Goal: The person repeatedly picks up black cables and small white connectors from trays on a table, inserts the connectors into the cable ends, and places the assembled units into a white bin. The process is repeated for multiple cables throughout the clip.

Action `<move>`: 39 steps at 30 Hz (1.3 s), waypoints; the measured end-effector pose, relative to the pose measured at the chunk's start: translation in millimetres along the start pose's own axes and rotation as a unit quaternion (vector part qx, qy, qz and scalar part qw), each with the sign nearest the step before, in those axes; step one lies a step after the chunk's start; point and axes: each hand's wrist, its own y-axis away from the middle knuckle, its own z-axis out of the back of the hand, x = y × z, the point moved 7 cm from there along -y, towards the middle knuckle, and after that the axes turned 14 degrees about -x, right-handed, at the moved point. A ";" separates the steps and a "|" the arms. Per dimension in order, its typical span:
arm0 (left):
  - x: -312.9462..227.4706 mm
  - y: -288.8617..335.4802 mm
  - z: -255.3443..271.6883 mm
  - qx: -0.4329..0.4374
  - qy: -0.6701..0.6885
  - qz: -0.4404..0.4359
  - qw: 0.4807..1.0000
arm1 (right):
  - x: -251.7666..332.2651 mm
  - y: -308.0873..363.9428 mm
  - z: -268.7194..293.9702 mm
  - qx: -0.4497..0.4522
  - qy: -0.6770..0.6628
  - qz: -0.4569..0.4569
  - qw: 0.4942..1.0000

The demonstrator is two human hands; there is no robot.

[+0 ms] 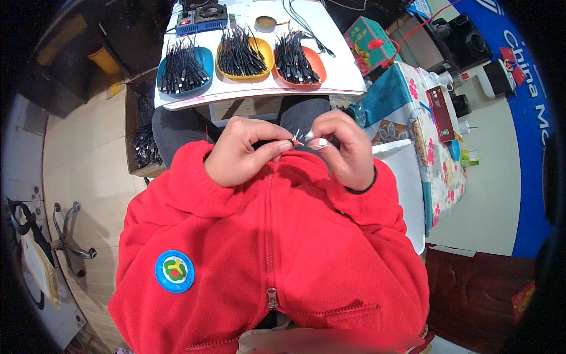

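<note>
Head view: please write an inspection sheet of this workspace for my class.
Surface: white table, pinkish marks near its front edge.
Job's things: thin wires at the left hand; black cables in the blue tray, yellow tray and orange tray.
Clutter: blue device and round dish behind the trays.
Grip: left hand pinches the wires; right hand beside them, hold unclear.
Cables: loose dark cord, table's far right.
Surroundings: box of cables at left; flowered cloth at right.

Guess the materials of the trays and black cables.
The blue tray, yellow tray and orange tray look like smooth plastic: even colour, rounded rims. The black cables seem sheathed in plastic or rubber, dull and curving; bright tips suggest metal.
</note>
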 end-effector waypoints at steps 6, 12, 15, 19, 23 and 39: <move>-1.6 -0.9 -6.8 0.105 0.124 0.024 0.986 | 11.2 -2.0 -4.5 0.072 -0.023 0.079 0.994; 2.8 6.6 -9.9 0.099 0.194 0.138 0.966 | 10.0 2.0 -6.1 0.025 -0.034 0.065 0.997; 7.0 7.3 -8.3 0.043 0.234 0.168 0.957 | 6.9 6.1 -1.8 -0.010 0.004 0.071 0.997; 8.9 4.8 1.5 0.005 0.277 0.154 0.948 | -2.4 8.7 14.5 -0.070 0.029 0.051 0.996; 18.0 6.9 -6.8 0.022 0.327 0.198 0.924 | 5.0 7.2 14.3 -0.080 0.076 0.111 0.988; 18.9 9.0 -7.5 0.004 0.396 0.197 0.897 | -1.1 5.9 6.9 -0.099 0.009 0.071 0.993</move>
